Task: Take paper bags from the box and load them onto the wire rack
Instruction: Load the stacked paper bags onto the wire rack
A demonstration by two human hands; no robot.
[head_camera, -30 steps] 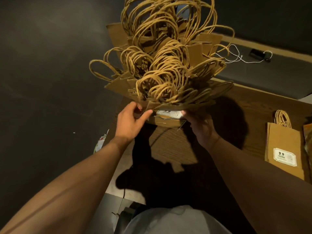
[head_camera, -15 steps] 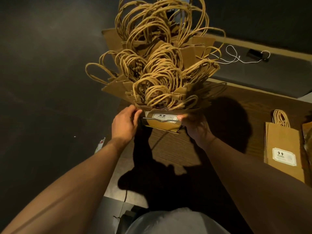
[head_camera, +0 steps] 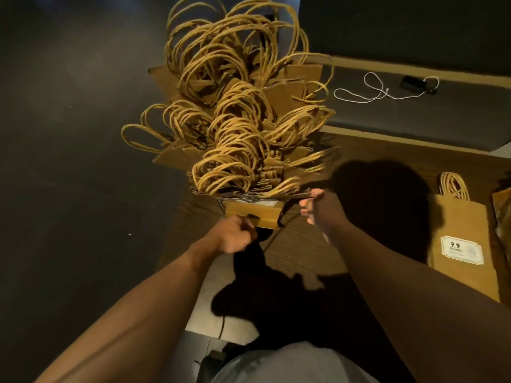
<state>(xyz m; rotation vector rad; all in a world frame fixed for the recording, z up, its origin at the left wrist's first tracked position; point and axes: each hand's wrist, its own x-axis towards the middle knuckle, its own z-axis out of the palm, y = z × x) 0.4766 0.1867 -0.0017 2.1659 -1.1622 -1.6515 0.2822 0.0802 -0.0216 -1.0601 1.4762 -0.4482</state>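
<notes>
A thick stack of brown paper bags (head_camera: 249, 214) with twisted paper handles (head_camera: 232, 150) stands fanned out in front of me. A thin wire rack (head_camera: 250, 199) crosses the white label of the front bag. My left hand (head_camera: 235, 237) grips the lower edge of the front bag, fingers curled round it. My right hand (head_camera: 322, 208) is at the stack's right edge. Its thumb and forefinger pinch the edge of the bags there, and its other fingers are curled. The box is not in view.
The stack stands over a wooden table (head_camera: 304, 244). Another paper bag (head_camera: 464, 244) with a 9.9 label lies flat at the right. A white cord (head_camera: 381, 92) and a small black device (head_camera: 412, 82) lie on the grey ledge behind. Dark floor spreads to the left.
My left hand has slid from the stack's left side to the front bag's bottom edge and closed on it. My right hand has moved out from under the stack to its right edge.
</notes>
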